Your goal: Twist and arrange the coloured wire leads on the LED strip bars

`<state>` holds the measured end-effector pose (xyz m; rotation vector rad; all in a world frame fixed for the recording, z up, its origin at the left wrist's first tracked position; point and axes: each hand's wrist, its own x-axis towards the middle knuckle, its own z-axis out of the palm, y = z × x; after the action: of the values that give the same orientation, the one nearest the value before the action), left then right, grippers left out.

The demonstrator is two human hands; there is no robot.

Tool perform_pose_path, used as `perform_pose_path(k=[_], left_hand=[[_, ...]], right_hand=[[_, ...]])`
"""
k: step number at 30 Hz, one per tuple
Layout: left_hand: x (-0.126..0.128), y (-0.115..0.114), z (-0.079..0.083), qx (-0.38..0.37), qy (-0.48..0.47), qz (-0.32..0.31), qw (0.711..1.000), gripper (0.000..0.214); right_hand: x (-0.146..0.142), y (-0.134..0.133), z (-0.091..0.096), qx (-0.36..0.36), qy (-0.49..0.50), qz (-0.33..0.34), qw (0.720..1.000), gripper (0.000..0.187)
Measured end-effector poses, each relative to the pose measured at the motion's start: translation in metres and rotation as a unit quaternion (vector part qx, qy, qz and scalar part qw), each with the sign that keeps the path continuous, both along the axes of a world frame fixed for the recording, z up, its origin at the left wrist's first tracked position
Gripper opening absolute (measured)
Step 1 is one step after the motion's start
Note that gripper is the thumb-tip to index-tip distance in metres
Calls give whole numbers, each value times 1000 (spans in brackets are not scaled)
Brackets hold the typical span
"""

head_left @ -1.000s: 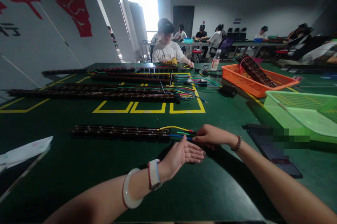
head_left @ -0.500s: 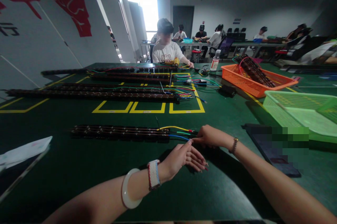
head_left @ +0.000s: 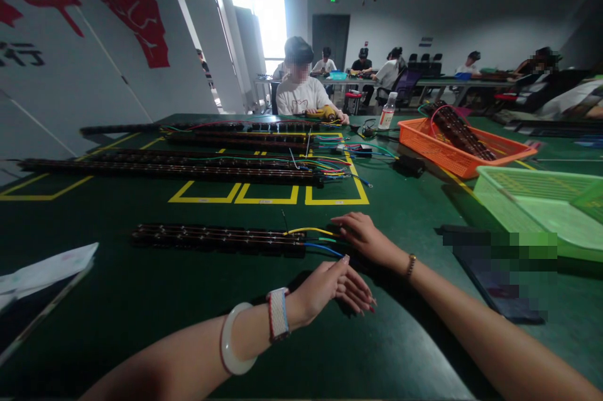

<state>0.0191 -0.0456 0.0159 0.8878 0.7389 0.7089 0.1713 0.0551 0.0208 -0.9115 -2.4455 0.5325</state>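
A dark, segmented bar-shaped pack (head_left: 219, 237) lies lengthwise on the green table, with wires leaving its right end. The blue wire (head_left: 324, 248) runs to my left hand (head_left: 325, 288), where thumb and forefinger appear pinched on its end; the other fingers stretch out loosely. My right hand (head_left: 367, 239) is over the ends of the yellow wire (head_left: 308, 230) and the green wire (head_left: 326, 239), fingers extended and apart. Its fingers partly cover those wire ends. A thin dark wire (head_left: 284, 220) sticks up from the pack.
Longer dark packs (head_left: 188, 168) with coloured wires lie across yellow-taped outlines farther back. On the right are an orange basket (head_left: 438, 148), a green basket (head_left: 513, 206) and a dark flat object (head_left: 480, 275). A co-worker (head_left: 301, 90) sits opposite, holding a yellow tool (head_left: 325, 113).
My right hand has lifted slightly and its fingers have spread, away from the blue wire's end. My left hand stays nearly in place. The co-worker's yellow tool has shifted a little.
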Motion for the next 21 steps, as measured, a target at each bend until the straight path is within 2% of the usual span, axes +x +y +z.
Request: perform_pose_path(k=[4, 7, 10, 16, 21], left_hand=[[0, -1, 1, -1, -1, 8, 1000, 58], [0, -1, 0, 0, -2, 16, 1000, 54], [0, 0, 1, -4, 1, 19, 1000, 52], [-1, 1, 6, -27, -8, 20, 999, 58], [-1, 3, 4, -68, -27, 37, 997, 66]], right_hand=[[-7, -3, -10, -52, -10, 45, 998, 33], [-10, -3, -13, -58, -37, 59, 996, 34], [-12, -3, -15, -45, -48, 66, 996, 36], [-18, -5, -17, -24, 13, 100, 995, 21], [-17, -9, -14, 34, 20, 79, 996, 22]])
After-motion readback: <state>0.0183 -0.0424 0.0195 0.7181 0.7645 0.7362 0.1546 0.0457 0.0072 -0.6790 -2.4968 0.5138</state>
